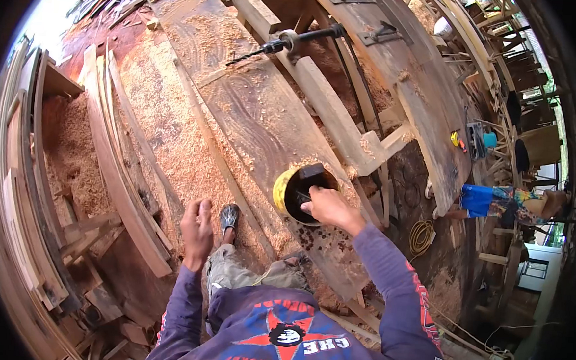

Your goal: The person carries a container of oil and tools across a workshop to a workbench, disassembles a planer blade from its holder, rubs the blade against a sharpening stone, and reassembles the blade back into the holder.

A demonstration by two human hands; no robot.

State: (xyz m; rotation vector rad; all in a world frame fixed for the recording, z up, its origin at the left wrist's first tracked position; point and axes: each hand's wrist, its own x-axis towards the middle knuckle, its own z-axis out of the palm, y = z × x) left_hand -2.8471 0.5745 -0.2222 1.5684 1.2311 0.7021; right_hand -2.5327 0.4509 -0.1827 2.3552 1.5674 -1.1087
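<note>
A yellow bucket (281, 191) with a dark inside stands on the sawdust-strewn plank in front of me. My right hand (332, 209) reaches over its near right rim, fingers wrapped round a dark tool with a blocky end (314, 175). The tool's exact kind does not show, and my fingers hide part of it. To the left, my left hand (197, 232) is raised above the shavings with its fingers curled in, and nothing shows in it. Dark spots (327, 240) mark the wood just below the bucket.
A power drill with a long bit (286, 44) lies across the timbers ahead. Long boards (127, 170) run along the left. A coiled yellow cord (421, 237) lies on the right, near another person in blue shorts (476, 201). A yellow tape measure (455, 139) sits beyond.
</note>
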